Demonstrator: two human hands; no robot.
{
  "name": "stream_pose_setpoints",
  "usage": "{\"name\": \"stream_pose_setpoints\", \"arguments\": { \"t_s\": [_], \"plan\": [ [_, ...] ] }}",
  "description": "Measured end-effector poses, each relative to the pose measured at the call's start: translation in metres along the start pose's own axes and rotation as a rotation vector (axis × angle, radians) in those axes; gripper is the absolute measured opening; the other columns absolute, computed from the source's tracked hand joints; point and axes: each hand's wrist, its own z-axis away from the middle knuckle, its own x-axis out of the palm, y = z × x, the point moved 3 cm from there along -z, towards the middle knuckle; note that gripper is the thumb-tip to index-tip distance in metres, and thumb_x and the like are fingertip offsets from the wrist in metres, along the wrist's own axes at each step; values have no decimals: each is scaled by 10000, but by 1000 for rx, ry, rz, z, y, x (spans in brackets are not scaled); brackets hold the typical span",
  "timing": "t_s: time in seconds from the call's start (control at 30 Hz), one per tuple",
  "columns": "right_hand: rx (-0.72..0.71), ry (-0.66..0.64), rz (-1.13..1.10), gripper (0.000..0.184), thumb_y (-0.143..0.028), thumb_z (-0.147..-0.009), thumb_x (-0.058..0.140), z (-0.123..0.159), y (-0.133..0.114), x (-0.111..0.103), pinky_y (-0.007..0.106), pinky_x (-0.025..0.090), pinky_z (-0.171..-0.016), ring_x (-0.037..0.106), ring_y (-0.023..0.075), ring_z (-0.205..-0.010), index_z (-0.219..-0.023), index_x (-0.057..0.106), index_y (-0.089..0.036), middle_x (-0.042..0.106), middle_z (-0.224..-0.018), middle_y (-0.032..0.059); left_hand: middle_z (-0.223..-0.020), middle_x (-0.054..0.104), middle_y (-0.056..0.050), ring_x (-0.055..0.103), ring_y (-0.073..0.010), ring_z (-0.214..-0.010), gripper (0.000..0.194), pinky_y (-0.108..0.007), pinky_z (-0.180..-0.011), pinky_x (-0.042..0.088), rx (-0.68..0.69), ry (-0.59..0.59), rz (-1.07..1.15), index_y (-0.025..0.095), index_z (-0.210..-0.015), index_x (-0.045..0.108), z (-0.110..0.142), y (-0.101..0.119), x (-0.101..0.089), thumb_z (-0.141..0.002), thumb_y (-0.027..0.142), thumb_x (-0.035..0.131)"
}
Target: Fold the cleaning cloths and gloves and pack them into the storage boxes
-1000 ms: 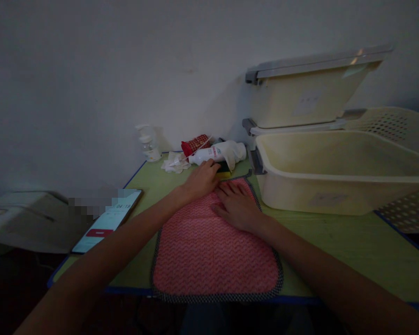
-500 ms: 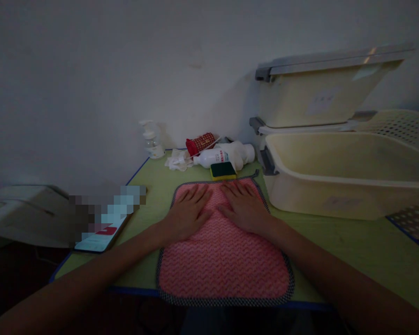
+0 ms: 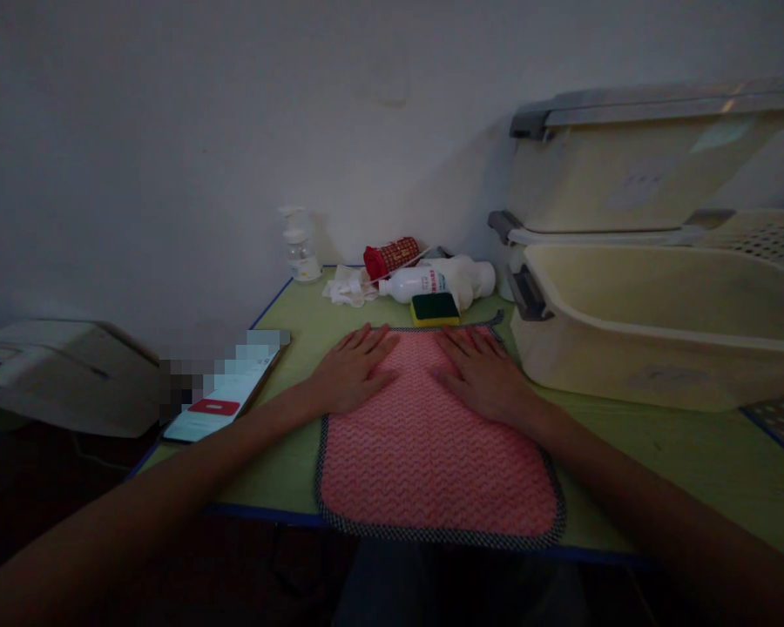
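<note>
A pink cleaning cloth (image 3: 431, 461) with a black-and-white checked border lies spread flat, its near edge reaching over the table's front edge. My left hand (image 3: 349, 370) rests palm down on its upper left part, fingers stretched out. On the upper right part lies my right hand (image 3: 487, 373), also flat with the fingers apart. Neither hand holds anything. Just beyond the cloth's far edge sits a green and yellow sponge (image 3: 435, 309). Behind the sponge a white bottle (image 3: 408, 284) lies on its side.
Cream plastic bins (image 3: 627, 361) stand at the right. A clear pump bottle (image 3: 302, 252), crumpled white tissue (image 3: 349, 287) and a red patterned roll (image 3: 392, 258) are near the wall. A phone (image 3: 228, 396) lies on the green table (image 3: 627, 461) at the left; a white appliance (image 3: 71, 374) stands beyond it.
My hands have drifted apart toward the cloth's two upper side edges. The whole scene sits slightly farther right and higher as the camera has shifted.
</note>
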Motion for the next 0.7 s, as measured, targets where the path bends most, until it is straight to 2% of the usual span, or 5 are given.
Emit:
{"name": "stream_pose_setpoints", "arguments": {
  "t_s": [0.23, 0.3, 0.4, 0.53, 0.7],
  "plan": [
    [-30, 52, -25, 556, -387, -903, 340, 1, -7, -11, 521, 237, -1072, 332, 324, -1303, -1355, 376, -66, 381, -1409, 170, -1468, 234, -212, 219, -316, -1359, 581, -450, -1096, 210, -26, -24, -105, 43, -1372, 295, -3, 16, -20, -921, 409, 278],
    [-85, 117, -72, 503, -237, -877, 349, 5, -19, -17, 488, 283, -1065, 373, 294, -1286, -1324, 395, -13, 408, -1381, 203, -1448, 258, -245, 223, -300, -1361, 543, -427, -1106, 207, 37, 3, -117, -28, -1340, 307, 3, 33, -28, -914, 308, 284],
    [-233, 214, -206, 528, -91, -814, 307, 17, -42, -15, 401, 329, -1068, 376, 229, -1291, -1320, 366, 44, 399, -1380, 225, -1436, 307, -221, 228, -232, -1367, 512, -361, -1120, 208, 223, 38, -49, -20, -1346, 279, 17, 64, -27, -904, 239, 271],
    [-275, 223, -205, 539, -83, -784, 313, 33, -58, 1, 435, 357, -1051, 386, 245, -1282, -1303, 402, 32, 425, -1357, 232, -1443, 307, -202, 215, -212, -1373, 507, -373, -1121, 212, 194, 44, 3, 7, -1357, 265, 33, 81, -7, -905, 238, 256],
    [-272, 142, -114, 527, -257, -882, 332, 45, -50, 2, 429, 306, -1078, 358, 265, -1297, -1323, 394, 25, 385, -1388, 215, -1476, 254, -159, 195, -218, -1379, 561, -377, -1125, 188, 125, 17, -1, 48, -1387, 242, 44, 75, 3, -920, 359, 248]
  ]
}}
